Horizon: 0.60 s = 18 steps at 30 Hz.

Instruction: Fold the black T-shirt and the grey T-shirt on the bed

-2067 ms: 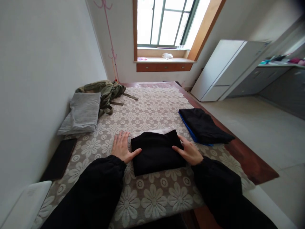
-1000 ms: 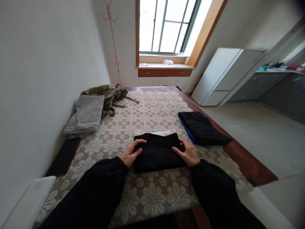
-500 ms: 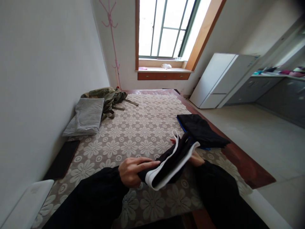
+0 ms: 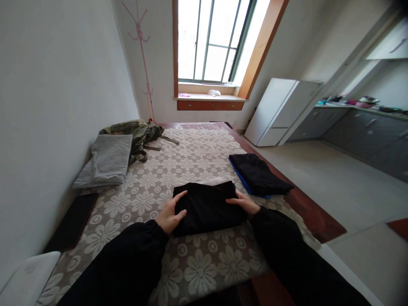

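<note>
A folded black garment (image 4: 207, 206) lies flat on the flower-patterned tablecloth (image 4: 197, 263) in front of me. My left hand (image 4: 168, 214) grips its left edge, thumb on top. My right hand (image 4: 244, 203) holds its right edge, fingers over the top. A thin white edge shows at the garment's far side.
A second folded black garment on something blue (image 4: 258, 174) lies to the right near the wooden table edge (image 4: 315, 221). A folded grey cloth (image 4: 106, 161) and an olive garment (image 4: 137, 131) lie far left. A dark flat device (image 4: 72, 221) sits by the wall.
Half a second ago both hands held the garment lifted and tilted with its white edges showing. Now it lies flat on the cloth again, with a hand on each side.
</note>
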Each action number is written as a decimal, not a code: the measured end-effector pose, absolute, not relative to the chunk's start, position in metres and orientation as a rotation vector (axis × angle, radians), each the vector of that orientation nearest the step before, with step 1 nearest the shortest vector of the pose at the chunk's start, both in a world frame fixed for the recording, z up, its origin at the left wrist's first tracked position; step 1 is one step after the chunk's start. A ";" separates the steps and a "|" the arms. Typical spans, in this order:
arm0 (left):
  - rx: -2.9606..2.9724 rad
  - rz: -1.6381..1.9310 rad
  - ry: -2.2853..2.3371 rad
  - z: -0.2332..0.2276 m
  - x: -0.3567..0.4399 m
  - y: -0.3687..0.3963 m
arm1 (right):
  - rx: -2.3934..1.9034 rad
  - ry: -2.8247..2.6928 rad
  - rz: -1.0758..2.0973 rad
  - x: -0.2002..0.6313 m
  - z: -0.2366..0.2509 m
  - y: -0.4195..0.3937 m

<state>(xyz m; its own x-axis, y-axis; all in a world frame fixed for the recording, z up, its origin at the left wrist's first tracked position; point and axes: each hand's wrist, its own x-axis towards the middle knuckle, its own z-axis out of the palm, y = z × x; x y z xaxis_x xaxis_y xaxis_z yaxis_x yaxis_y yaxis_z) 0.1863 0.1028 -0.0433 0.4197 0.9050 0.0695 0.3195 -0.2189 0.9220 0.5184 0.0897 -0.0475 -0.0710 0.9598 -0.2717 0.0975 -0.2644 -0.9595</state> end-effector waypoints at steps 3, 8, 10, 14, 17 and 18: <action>1.724 0.745 1.050 -0.042 0.183 0.103 | -1.423 -1.169 1.419 0.516 -0.041 0.089; 1.687 0.787 1.031 -0.046 0.181 0.105 | -1.339 -1.330 1.223 0.516 -0.033 0.076; 1.666 0.800 1.030 -0.048 0.180 0.106 | -1.308 -1.380 1.293 0.520 -0.035 0.071; 1.632 0.792 0.983 -0.047 0.179 0.107 | -1.331 -1.159 1.661 0.529 -0.044 0.069; 1.613 0.831 0.901 -0.043 0.179 0.107 | -1.316 -1.030 1.784 0.534 -0.042 0.073; 1.608 0.846 0.877 -0.042 0.178 0.107 | -1.292 -1.001 1.819 0.534 -0.038 0.074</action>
<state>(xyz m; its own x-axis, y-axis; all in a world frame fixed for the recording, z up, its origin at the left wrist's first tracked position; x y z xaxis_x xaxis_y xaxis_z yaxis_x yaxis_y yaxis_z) 0.1784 0.1073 -0.0422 0.4773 0.8744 0.0867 0.1180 -0.1616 0.9798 0.5340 0.0741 -0.0381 -0.2743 0.8591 -0.4322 -0.0945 -0.4713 -0.8769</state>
